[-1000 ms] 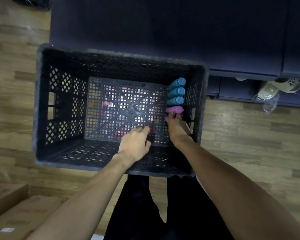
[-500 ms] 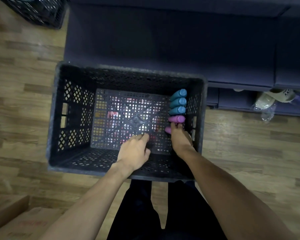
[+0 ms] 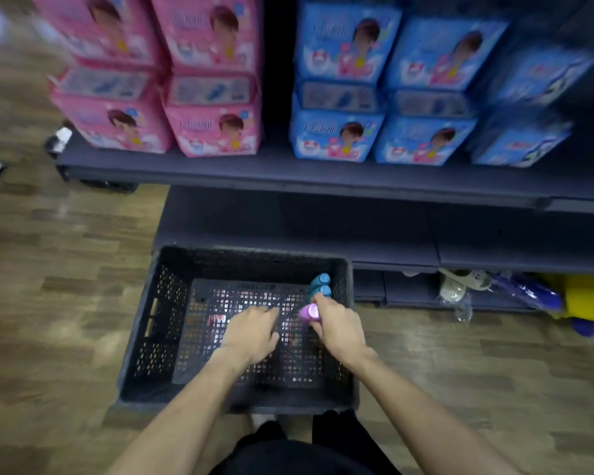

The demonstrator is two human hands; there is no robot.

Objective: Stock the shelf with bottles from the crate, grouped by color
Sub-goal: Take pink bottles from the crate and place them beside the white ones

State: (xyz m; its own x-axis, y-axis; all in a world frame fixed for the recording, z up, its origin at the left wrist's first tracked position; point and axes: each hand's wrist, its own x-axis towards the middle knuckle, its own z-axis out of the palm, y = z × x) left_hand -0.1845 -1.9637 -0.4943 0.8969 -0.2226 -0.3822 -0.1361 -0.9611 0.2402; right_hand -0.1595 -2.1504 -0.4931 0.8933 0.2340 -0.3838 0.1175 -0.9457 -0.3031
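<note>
**Crate inspection: pink bottle in right-hand grip, blue bottles at the right wall**

Wooden floor (image 3: 59, 275) runs along the left side of the view and under the crate. On the upper shelf (image 3: 288, 176), stacked pink packs (image 3: 158, 94) occupy the left portion; stacked blue packs (image 3: 408, 94) stand to their right, with a dark gap between the two groups. The packs are blurred and their print cannot be read.

The black crate (image 3: 144, 323) sits on the floor directly in front of the lower shelf (image 3: 357, 231), its far wall close against the shelf edge. Its walls and base are perforated.

The left hand (image 3: 252, 332) is inside the crate over the middle of the base, palm down, fingers loosely extended forward. It holds nothing. Whether the fingertips touch the mesh cannot be determined.

The right hand (image 3: 338, 325) is just beside the left one, toward the crate's right wall. Its fingers and thumb are wrapped around a pink bottle (image 3: 308, 312), whose capped end protrudes to the left of the fist.

Two blue bottles (image 3: 320, 284) are visible beyond the right hand, side by side against the right wall in the far right corner. The nearer one is partly covered by the knuckles.

Right of the crate, a recess beneath the lower shelf holds a white item (image 3: 460, 282) and blurred blue and yellow items (image 3: 573, 296); their nature cannot be determined.
</note>
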